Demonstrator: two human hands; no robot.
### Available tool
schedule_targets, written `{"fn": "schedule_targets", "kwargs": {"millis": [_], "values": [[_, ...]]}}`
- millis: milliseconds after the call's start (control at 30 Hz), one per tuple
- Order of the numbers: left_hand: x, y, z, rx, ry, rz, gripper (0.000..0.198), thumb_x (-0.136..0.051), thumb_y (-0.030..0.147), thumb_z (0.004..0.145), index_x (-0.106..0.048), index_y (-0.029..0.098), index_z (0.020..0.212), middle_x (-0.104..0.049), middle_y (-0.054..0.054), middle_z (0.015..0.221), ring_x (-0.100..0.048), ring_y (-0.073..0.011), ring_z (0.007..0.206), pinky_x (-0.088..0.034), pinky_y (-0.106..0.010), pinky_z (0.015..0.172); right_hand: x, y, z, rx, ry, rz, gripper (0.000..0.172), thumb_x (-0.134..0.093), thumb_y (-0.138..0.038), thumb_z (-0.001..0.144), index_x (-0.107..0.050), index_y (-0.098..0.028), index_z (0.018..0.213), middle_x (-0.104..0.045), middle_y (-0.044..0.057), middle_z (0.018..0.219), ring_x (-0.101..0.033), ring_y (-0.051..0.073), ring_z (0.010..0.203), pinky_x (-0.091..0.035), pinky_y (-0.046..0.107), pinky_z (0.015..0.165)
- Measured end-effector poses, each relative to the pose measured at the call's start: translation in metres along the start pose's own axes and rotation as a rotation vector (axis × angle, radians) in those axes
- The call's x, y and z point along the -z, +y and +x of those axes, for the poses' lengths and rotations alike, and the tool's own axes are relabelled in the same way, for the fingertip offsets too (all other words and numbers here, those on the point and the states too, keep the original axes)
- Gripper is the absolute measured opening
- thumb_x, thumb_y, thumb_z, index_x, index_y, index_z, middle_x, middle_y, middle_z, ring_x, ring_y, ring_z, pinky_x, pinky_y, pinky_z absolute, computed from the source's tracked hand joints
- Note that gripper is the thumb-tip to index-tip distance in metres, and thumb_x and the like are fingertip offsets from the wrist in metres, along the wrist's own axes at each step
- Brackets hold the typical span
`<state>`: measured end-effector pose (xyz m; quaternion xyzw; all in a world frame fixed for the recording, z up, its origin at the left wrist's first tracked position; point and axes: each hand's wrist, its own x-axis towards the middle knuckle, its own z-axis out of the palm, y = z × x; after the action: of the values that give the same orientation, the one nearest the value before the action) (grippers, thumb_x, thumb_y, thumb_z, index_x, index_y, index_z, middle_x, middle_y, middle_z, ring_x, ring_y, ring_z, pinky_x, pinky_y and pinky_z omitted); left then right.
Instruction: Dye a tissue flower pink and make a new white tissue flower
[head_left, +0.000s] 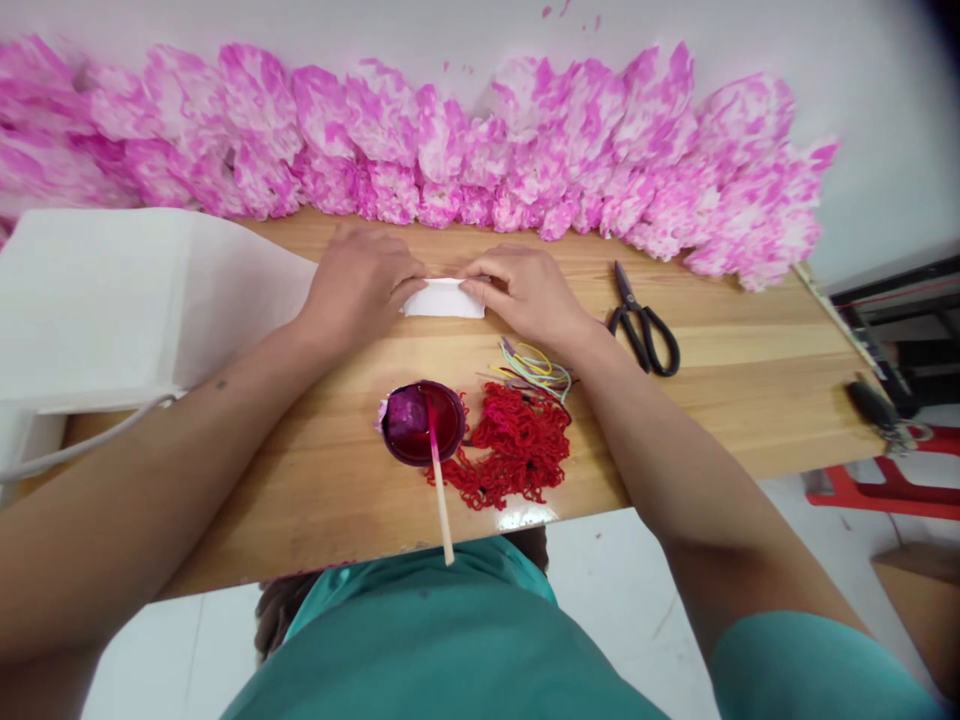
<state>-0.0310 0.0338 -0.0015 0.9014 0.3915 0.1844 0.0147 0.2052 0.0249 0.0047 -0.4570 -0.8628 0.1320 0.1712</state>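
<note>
Both my hands rest on a small folded piece of white paper [444, 298] on the wooden board [735, 350]. My left hand [360, 285] covers its left end with fingers curled down onto it. My right hand [525, 292] pinches its right end, fingers pressed together. Most of the paper is hidden under my fingers.
Black scissors [643, 325] lie right of my right hand. Coloured rubber bands [534, 367], red yarn [517, 445] and a dye bowl [424, 422] with a stick [441, 490] sit near the front edge. White paper stack [112, 300] at left. Pink-white paper flowers [420, 140] line the wall.
</note>
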Motion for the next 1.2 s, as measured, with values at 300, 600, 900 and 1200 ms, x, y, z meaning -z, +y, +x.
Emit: {"fn": "schedule_targets", "kwargs": {"millis": [300, 600, 900, 1200], "values": [[-0.004, -0.006, -0.004, -0.038, 0.080, 0.031, 0.030, -0.044, 0.035, 0.098, -0.073, 0.024, 0.095, -0.073, -0.008, 0.089, -0.062, -0.0268, 0.091, -0.045, -0.045, 0.085, 0.008, -0.009, 0.000, -0.048, -0.050, -0.152, 0.028, -0.047, -0.031, 0.099, -0.071, -0.026, 0.110, -0.074, 0.007, 0.111, -0.063, 0.026, 0.106, -0.045, 0.041, 0.093], [0.003, -0.001, -0.003, 0.008, 0.022, 0.118, 0.027, -0.046, 0.032, 0.098, -0.072, 0.022, 0.095, -0.073, -0.009, 0.097, -0.061, -0.0291, 0.101, -0.042, -0.051, 0.092, 0.007, -0.012, 0.000, -0.024, -0.087, -0.338, 0.029, -0.042, -0.028, 0.100, -0.067, -0.024, 0.114, -0.070, 0.009, 0.117, -0.058, 0.026, 0.111, -0.043, 0.042, 0.094], [0.007, 0.006, -0.004, 0.033, 0.016, 0.049, 0.029, -0.039, 0.026, 0.099, -0.068, 0.025, 0.092, -0.070, -0.007, 0.090, -0.058, -0.0277, 0.107, -0.038, -0.049, 0.095, 0.005, -0.020, -0.003, -0.033, -0.100, -0.424, 0.030, -0.039, -0.026, 0.102, -0.066, -0.023, 0.115, -0.068, 0.007, 0.112, -0.064, 0.024, 0.098, -0.043, 0.036, 0.076], [0.014, 0.014, -0.002, 0.084, -0.091, 0.168, 0.033, -0.037, 0.022, 0.096, -0.069, 0.021, 0.088, -0.070, -0.010, 0.094, -0.060, -0.0283, 0.099, -0.039, -0.052, 0.091, 0.003, -0.020, -0.003, 0.013, -0.033, -0.417, 0.027, -0.041, -0.028, 0.103, -0.067, -0.023, 0.109, -0.070, 0.007, 0.106, -0.065, 0.024, 0.093, -0.042, 0.036, 0.070]]}}
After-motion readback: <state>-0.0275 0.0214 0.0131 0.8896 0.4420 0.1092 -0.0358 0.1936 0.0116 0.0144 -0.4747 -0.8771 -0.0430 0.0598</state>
